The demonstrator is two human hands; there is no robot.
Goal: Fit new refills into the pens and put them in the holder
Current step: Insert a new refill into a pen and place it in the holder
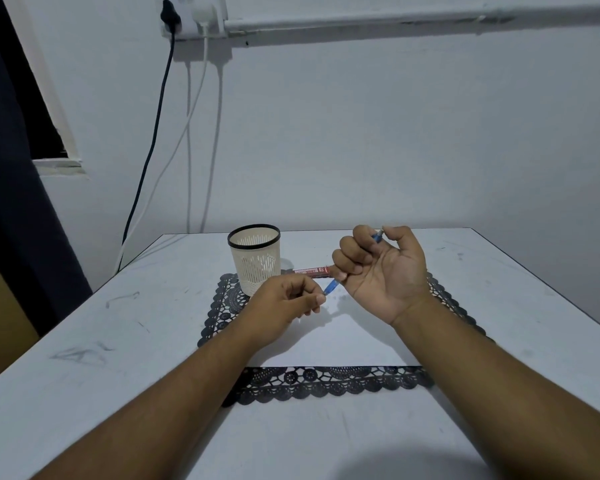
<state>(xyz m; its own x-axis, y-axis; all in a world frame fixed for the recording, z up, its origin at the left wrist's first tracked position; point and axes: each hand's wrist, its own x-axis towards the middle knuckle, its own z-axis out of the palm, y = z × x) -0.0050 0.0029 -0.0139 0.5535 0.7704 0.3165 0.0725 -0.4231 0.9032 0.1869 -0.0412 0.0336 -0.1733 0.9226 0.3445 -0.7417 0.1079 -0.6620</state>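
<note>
Up above the mat, a blue pen (330, 288) lay clenched in the right hand (381, 271), palm up, its tip poking out by the thumb. Just left, the left hand (284, 306) pinched the pen's lower end. Behind them lay a red refill packet (310, 270), print unreadable, beside the cream holder (255, 258) on the black lace mat (326, 382).

A white, flat-topped table (118, 358) with grey scuff marks carries a white rectangular mat edged with black lace (326, 381). On the mat's far left corner stands a cream perforated plastic pen holder with a black rim (255, 258). Just beside it, to its right, a red printed packet (310, 271) lies flat on the mat.
</note>
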